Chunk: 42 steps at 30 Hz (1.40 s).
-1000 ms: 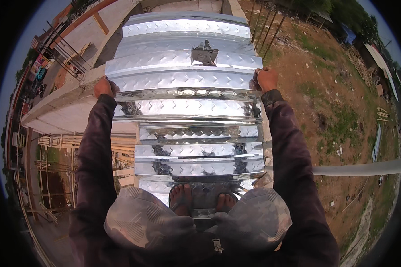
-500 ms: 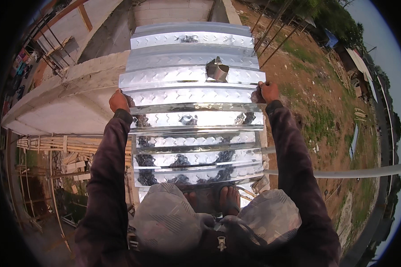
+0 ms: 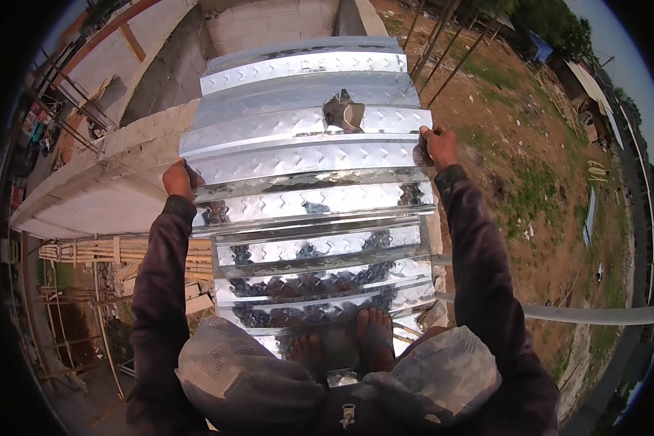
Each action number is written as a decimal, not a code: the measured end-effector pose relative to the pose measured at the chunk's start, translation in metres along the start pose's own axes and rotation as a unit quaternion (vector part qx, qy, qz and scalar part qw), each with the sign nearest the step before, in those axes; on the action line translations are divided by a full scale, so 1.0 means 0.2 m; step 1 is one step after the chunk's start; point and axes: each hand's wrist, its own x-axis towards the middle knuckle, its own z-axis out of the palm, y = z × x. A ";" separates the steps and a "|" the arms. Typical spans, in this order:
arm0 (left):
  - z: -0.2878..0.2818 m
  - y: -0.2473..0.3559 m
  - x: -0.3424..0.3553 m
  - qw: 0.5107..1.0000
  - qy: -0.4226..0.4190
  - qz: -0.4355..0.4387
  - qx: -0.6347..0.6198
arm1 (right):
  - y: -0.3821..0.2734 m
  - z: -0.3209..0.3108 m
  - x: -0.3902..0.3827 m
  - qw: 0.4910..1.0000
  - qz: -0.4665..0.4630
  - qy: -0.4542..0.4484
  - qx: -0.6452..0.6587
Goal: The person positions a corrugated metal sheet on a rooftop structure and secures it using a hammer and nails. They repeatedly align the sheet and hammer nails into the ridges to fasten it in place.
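Observation:
A shiny ribbed metal sheet (image 3: 269, 158) lies crosswise in front of me, its left end a little nearer to me than its right. My left hand (image 3: 176, 182) grips the sheet's left edge, thumb on top and fingers mostly hidden beneath. On the opposite edge my right hand (image 3: 440, 147) is closed the same way, slightly farther off. A jagged dark hole (image 3: 334, 112) is cut through the sheet right of its middle, and a curved rim shows inside it. Closer to me lies another ribbed metal sheet (image 3: 312, 256), with my sandalled feet at its near part.
A concrete wall top (image 3: 123, 149) curves away on the left, with bamboo poles (image 3: 87, 251) lower down. Grey block walls (image 3: 272, 27) stand beyond the sheet. On the right, a pale pipe or bar (image 3: 596, 314) juts out above grassy dirt ground (image 3: 516, 182) far below.
The held sheet has turned slightly, its left end shifting left and toward me. My left hand moved with it; my right hand stays nearly in place.

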 end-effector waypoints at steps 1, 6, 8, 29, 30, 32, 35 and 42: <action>0.03 0.03 0.00 1.000 0.000 -0.013 0.005 | 0.00 0.01 0.03 1.000 -0.007 -0.006 0.007; 0.21 0.04 0.00 0.988 -0.041 0.057 0.138 | 0.23 0.02 0.20 0.996 -0.017 0.039 -0.075; 0.13 0.02 0.21 0.964 -0.048 0.088 0.245 | 0.30 0.04 0.21 0.997 0.005 0.032 -0.076; 0.09 0.08 0.03 0.985 0.026 0.054 0.160 | 0.21 0.06 0.11 0.999 -0.026 -0.036 0.004; 0.10 0.08 0.00 0.981 0.031 0.065 0.181 | 0.22 0.06 0.11 0.999 -0.028 -0.035 -0.005; 0.15 0.11 -0.06 0.984 0.018 0.069 0.165 | 0.24 0.04 0.13 0.999 -0.035 -0.027 -0.021; 0.16 0.18 -0.09 0.974 0.032 0.095 0.203 | 0.22 0.08 0.11 0.994 -0.084 0.012 -0.074; 0.16 0.23 -0.11 0.967 0.033 0.112 0.224 | 0.27 0.08 0.10 0.998 -0.060 -0.016 0.016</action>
